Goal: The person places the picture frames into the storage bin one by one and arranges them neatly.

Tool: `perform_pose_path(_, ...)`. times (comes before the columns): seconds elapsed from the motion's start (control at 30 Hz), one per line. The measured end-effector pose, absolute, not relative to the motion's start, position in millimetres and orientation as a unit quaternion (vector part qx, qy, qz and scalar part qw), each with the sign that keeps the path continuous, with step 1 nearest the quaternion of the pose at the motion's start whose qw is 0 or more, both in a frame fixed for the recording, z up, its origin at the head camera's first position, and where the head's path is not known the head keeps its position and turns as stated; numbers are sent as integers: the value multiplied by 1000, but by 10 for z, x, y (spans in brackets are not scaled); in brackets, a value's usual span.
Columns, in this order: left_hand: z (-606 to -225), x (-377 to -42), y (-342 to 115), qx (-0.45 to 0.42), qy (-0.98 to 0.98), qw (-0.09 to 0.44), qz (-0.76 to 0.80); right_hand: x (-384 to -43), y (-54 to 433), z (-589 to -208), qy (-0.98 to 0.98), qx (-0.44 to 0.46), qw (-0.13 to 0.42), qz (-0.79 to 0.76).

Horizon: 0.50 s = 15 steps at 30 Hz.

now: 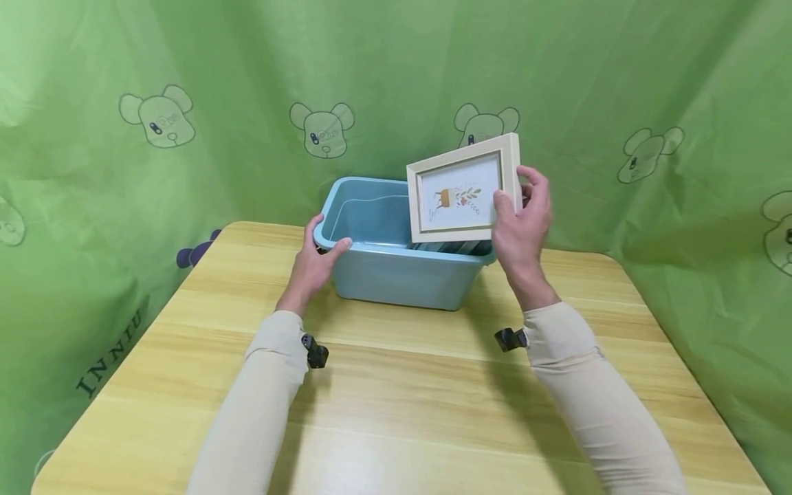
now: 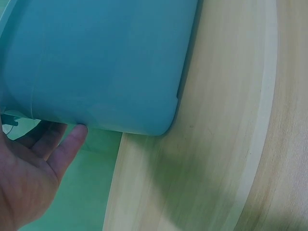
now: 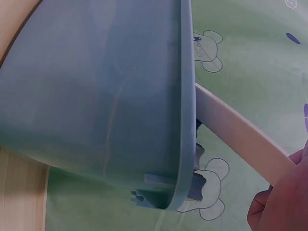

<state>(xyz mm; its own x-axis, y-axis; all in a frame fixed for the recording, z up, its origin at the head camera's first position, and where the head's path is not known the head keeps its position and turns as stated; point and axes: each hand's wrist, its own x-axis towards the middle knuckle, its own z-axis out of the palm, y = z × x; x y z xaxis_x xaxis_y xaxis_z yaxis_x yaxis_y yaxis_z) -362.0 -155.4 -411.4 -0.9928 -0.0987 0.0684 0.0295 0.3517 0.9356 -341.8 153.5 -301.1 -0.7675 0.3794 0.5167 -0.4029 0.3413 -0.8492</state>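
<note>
A blue plastic bin (image 1: 402, 278) stands on the wooden table. My left hand (image 1: 314, 265) grips its left rim, thumb over the front edge; in the left wrist view the fingers (image 2: 70, 147) lie against the bin's end wall. My right hand (image 1: 522, 227) holds a cream picture frame (image 1: 454, 235) by its right side, thumb on the front. The frame shows a small plant print and tilts over the bin's right half. Below it, partly hidden, striped items (image 1: 448, 246) lie inside the bin. In the right wrist view the frame's edge (image 3: 240, 134) slants from behind the bin rim to the hand.
Green curtain (image 1: 396, 69) with bear-face prints hangs behind and beside the table (image 1: 396, 399). A purple object (image 1: 194, 254) shows past the table's back left corner. Small black cameras sit on both wrists.
</note>
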Motion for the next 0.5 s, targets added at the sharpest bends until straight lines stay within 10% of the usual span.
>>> perform_pose_path(0.5,-4095,-3621,-1564,18,-820,57,-569,-3475,1339,-3018,-800,-33,319,506)
